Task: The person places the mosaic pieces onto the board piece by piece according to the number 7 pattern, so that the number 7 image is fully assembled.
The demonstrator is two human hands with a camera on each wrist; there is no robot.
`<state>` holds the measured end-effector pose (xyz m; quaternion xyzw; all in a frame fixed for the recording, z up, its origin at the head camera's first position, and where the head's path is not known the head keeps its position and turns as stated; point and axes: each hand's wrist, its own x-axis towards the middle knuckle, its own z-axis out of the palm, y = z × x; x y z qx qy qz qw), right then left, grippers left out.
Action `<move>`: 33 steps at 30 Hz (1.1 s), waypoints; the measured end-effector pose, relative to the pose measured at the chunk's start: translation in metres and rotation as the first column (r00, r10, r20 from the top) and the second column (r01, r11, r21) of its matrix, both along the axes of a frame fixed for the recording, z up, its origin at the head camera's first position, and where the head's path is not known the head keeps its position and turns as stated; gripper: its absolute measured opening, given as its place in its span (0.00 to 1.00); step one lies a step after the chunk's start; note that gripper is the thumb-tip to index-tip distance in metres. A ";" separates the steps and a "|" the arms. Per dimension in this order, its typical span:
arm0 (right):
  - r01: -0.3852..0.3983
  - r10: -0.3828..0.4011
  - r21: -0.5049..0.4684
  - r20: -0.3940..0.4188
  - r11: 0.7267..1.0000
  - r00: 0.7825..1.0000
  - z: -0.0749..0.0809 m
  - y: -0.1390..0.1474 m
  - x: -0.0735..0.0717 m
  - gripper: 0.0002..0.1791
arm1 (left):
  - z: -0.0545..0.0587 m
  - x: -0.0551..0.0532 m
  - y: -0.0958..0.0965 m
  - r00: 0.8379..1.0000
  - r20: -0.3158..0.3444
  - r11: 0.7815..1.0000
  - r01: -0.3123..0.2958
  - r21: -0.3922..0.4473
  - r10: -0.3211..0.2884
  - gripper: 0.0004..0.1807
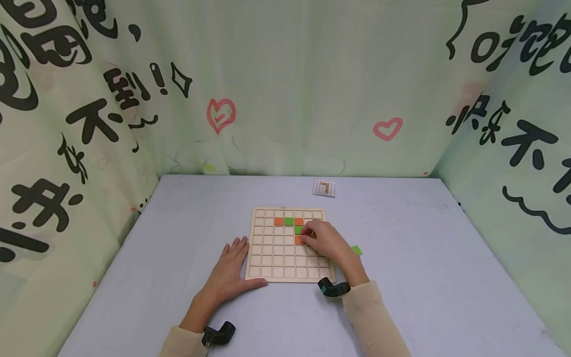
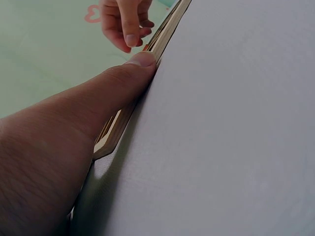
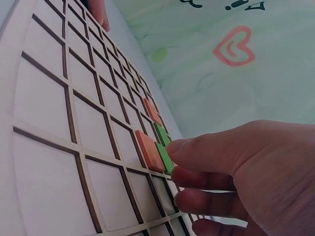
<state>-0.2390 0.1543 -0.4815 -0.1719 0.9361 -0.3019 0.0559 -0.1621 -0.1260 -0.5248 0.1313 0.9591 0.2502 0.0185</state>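
A square wooden grid board [image 1: 272, 259] lies flat on the table. Orange and green square tiles sit in its cells: an orange tile [image 1: 278, 221], a green tile [image 1: 289, 221] and another orange one in a row, with a green tile [image 1: 298, 230] and an orange tile [image 1: 298, 240] below the row's right end. My left hand [image 1: 232, 271] steadies the board's near left corner, fingers along the left side, thumb on the front edge. Over the lower tiles is my right hand [image 1: 327, 240], its fingers loosely bent; nothing shows between thumb and fingers in the right wrist view [image 3: 211, 172].
Beyond the board lies a small card with a grid pattern [image 1: 323, 188]. A loose green tile [image 1: 357, 250] is on the table to the right, partly hidden by my right wrist. Printed curtains [image 1: 276, 99] stand behind the table and along its sides.
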 end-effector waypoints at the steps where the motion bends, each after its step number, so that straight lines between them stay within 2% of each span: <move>1: -0.003 0.003 -0.002 -0.001 1.000 1.000 0.000 0.000 0.000 0.04 | 0.000 0.000 0.000 1.000 0.000 1.000 0.000 0.000 0.000 0.63; 33: 0.044 -0.044 0.012 0.028 0.999 0.999 0.011 0.009 0.002 0.08 | -0.002 0.000 -0.001 1.000 -0.005 1.000 -0.007 0.003 0.007 0.63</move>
